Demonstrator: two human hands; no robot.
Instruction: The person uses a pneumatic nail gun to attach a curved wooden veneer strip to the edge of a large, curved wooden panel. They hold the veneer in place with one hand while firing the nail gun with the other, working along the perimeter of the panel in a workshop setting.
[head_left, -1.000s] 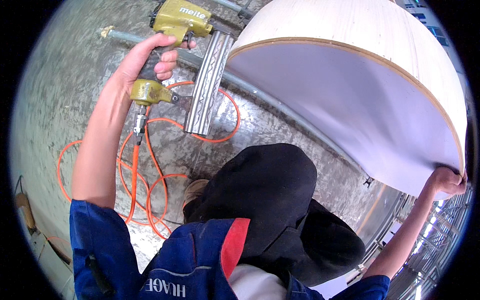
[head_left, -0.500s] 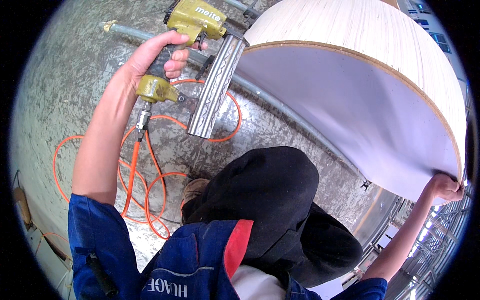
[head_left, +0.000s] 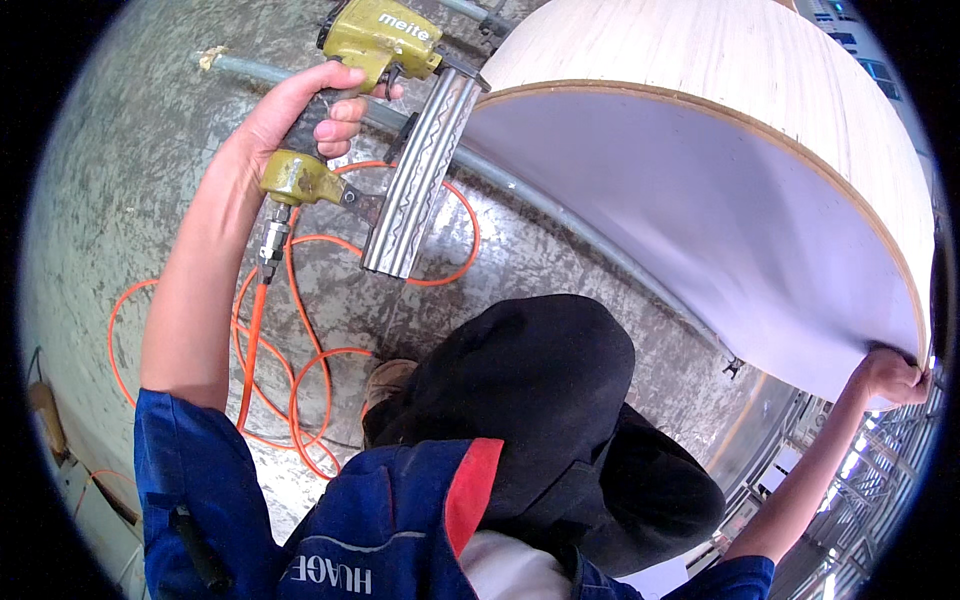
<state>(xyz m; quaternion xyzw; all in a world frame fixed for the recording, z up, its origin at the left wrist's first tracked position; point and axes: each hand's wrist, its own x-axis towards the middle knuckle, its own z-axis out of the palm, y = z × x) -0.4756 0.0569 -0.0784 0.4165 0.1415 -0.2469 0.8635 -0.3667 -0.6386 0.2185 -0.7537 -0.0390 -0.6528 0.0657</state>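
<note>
My left hand [head_left: 325,118] is wrapped round the black grip of an olive-green air nail gun [head_left: 385,42]. The gun's nose points toward the wooden piece and is close to its edge; whether they touch I cannot tell. Its long silver magazine [head_left: 422,175], patterned with wavy lines, slants down toward my knees. At the far right my right hand [head_left: 890,378] is closed on the lower rim of a large curved wooden piece [head_left: 700,45]. That piece has a pale striped outer face, a brown edge and a smooth whitish flat side [head_left: 690,215].
An orange air hose [head_left: 252,350] runs from the gun's metal coupling and lies in loops on the worn grey floor [head_left: 130,200]. A metal pipe [head_left: 590,238] stretches diagonally beneath the wooden piece. My bent leg [head_left: 530,370] is between my arms. Metal racking [head_left: 860,500] stands at lower right.
My left hand and the nail gun have shifted slightly left, and the hose end has moved with them. My right hand stays on the rim, and the wooden piece looks nearly unmoved.
</note>
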